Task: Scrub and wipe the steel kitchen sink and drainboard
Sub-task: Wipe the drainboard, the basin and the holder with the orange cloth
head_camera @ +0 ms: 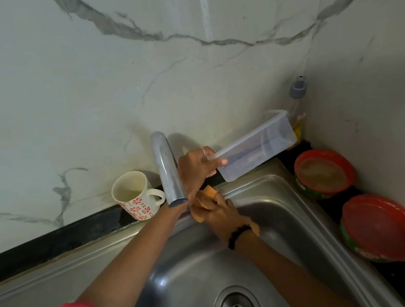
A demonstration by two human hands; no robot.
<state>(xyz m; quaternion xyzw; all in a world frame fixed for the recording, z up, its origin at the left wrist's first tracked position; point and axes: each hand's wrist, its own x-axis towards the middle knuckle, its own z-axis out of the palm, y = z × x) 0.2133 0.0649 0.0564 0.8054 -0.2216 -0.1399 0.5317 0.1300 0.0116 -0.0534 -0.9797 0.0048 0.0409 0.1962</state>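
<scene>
Left hand [194, 166] grips clear tub [256, 144], tilted up off sink's [270, 195] back ledge, long axis along wall. Right hand [220, 210] presses orange sponge [205, 198] onto ledge just below; nearer hand for freed strip.

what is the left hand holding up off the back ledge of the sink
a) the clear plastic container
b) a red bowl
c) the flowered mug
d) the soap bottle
a: the left hand grips the end rim of the clear plastic container, tilting it, while the right hand presses an orange sponge on the sink rim beneath.
</scene>
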